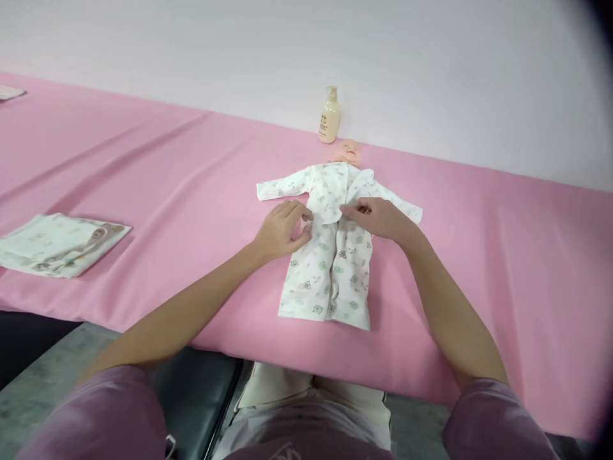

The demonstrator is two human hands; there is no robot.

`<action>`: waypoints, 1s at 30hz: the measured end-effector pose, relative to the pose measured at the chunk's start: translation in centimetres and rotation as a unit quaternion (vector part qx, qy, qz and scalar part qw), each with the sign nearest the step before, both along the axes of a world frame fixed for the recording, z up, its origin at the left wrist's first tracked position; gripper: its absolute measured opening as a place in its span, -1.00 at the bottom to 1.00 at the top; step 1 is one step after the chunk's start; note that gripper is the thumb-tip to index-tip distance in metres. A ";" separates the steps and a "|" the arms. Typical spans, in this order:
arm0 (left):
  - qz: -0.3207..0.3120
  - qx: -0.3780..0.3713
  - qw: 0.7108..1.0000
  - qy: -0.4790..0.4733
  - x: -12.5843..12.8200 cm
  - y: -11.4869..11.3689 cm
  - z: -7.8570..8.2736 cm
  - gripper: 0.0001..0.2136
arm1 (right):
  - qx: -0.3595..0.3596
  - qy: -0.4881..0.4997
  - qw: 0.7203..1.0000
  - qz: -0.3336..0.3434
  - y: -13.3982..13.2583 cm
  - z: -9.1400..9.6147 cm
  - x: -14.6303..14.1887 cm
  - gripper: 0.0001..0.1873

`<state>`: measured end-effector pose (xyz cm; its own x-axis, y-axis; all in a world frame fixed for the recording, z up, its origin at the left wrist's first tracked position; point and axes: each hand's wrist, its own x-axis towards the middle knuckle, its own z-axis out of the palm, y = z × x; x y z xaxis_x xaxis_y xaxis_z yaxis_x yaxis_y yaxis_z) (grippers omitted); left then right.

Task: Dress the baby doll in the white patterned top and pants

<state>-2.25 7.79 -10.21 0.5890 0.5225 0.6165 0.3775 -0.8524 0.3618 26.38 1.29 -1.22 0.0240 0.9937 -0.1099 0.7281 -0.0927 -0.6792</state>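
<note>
A baby doll [349, 151] lies on its back, dressed in a white printed baby shirt [330, 185] and matching baby trousers [354, 268]. Both sleeves stretch out sideways. The shirt's front flap is folded open on the right side near the collar. My right hand [380, 217] pinches the lower front edge of the shirt between thumb and fingertips. At the shirt's left hem, my left hand [282, 231] is curved, its thumb and forefinger apart, with a thin white bit of cloth showing between them. The doll's own hands and feet do not show.
A cream pump bottle [329, 118] stands by the wall, behind the doll's head. To the left lies a folded printed cloth [62, 243] on the pink table cover [191, 191]. A flat pale item [10, 92] is at the far left. Below the table edge is a black padded seat [191, 396].
</note>
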 end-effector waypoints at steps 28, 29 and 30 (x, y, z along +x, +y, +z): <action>0.045 -0.122 0.989 -0.069 9.8 5.4 2.5 -0.92 | 0.137 0.253 0.952 -0.102 3.5 -1.6 2.5 -0.62; 0.039 -0.126 0.989 -0.072 9.7 5.5 2.4 -0.90 | 0.137 0.220 0.963 -0.075 3.4 -2.1 1.8 -0.61; 0.028 -0.128 0.989 -0.073 9.5 5.7 2.4 -0.89 | 0.138 0.186 0.971 -0.053 3.2 -2.5 1.1 -0.61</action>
<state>7.29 13.48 -7.81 0.4689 0.7018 0.5363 0.3498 -0.7050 0.6169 27.52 4.53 -3.68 0.1368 0.9806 0.1405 0.4238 0.0702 -0.9030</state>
